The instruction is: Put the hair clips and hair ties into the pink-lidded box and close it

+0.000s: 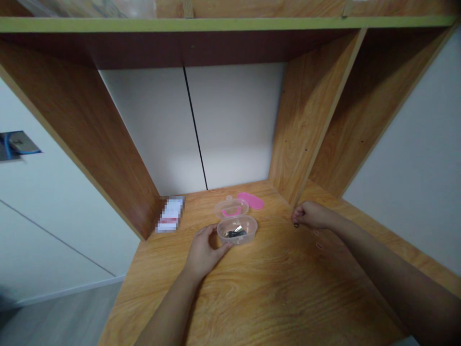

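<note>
Wooden desk (273, 293); left fingers (219, 246) touch clear tub (245, 235); right fingers (300, 216) hold dark ring (296, 225).

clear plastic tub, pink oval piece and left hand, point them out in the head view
clear plastic tub (238, 238): head view, point on its front wall
pink oval piece (251, 201): head view, point on the middle of its top
left hand (205, 252): head view, point on the back of the hand
</note>
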A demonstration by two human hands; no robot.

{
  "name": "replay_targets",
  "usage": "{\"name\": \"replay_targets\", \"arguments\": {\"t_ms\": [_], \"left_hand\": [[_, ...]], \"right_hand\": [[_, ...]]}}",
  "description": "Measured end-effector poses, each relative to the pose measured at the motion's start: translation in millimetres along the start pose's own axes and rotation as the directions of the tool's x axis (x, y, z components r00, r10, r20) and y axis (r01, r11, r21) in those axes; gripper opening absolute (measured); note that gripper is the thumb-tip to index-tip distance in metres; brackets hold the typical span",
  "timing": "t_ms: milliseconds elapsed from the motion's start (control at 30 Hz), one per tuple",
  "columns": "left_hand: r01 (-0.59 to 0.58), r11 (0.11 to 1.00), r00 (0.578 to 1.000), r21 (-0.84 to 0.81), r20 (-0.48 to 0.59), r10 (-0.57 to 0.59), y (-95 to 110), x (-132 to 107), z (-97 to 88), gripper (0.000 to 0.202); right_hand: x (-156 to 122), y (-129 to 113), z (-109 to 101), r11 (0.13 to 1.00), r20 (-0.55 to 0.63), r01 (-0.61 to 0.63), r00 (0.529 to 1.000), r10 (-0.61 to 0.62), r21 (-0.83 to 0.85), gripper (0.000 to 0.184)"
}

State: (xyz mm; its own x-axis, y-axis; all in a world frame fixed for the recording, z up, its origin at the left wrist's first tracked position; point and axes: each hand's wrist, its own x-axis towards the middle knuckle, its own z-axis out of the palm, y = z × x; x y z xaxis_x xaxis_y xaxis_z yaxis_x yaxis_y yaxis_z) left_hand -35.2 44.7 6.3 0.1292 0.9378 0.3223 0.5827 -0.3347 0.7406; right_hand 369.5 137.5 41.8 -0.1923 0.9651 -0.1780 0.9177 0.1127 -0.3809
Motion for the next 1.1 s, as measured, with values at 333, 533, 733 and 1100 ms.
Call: {"name": "replay_targets", "arguments": {"t_ms": [333,533,733,1100], "left_hand": [[0.019,0.999,1.0,-0.033,0.007,-0.019,1.7,0.0,-1.0,0.048],[0.002,0.999,1.0,-0.045,0.006,-0.002,4.8,-0.2,-1.5,0.047],[-0.005,0.999,1.0,-0.043,-0.013,0.004,4.2,0.4,-1.3,0.048],[-0.036,0.999,0.999,-0.012,0.0,0.036,3.7,0.8,-1.0,0.048]], "right_hand": [[41.8,-69.8,16.9,0.987,-0.232,0.15,0.96,-0.159,-0.059,0.035],[68.7,-110.4,31.9,0.983,-0.299,0.163,0.937,-0.181,-0.084,0.062],[65.9,-116.0,30.0,0.984,-0.329,0.169,0.927,-0.178,-0.057,0.035],[2.6,-117.4,31.1,0.77,-0.48,0.575,0.777,-0.408,0.276,0.041]]}}
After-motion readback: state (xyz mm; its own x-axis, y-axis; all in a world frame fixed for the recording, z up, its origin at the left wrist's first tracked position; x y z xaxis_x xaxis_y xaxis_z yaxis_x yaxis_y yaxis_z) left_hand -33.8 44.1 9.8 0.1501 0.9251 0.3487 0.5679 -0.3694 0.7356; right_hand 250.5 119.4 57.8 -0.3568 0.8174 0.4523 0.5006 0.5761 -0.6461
